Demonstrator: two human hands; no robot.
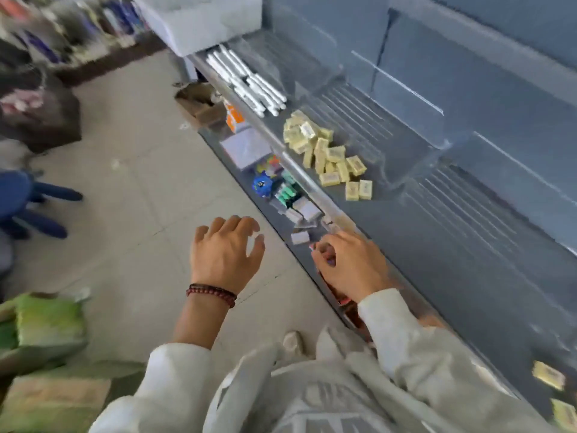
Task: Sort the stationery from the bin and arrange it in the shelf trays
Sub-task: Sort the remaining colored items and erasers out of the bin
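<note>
Our left hand (226, 254) hovers over the floor, fingers spread and holding nothing, likely ready to help. Our right hand (349, 264) curls at the front edge of the lower dark grey shelf (237, 179), beside small white boxes (304, 214). Blur hides whether it pinches anything. The pale yellow rectangular packets (327, 154) lie heaped along the upper grey shelf's (437, 245) front edge, well apart from either hand.
</note>
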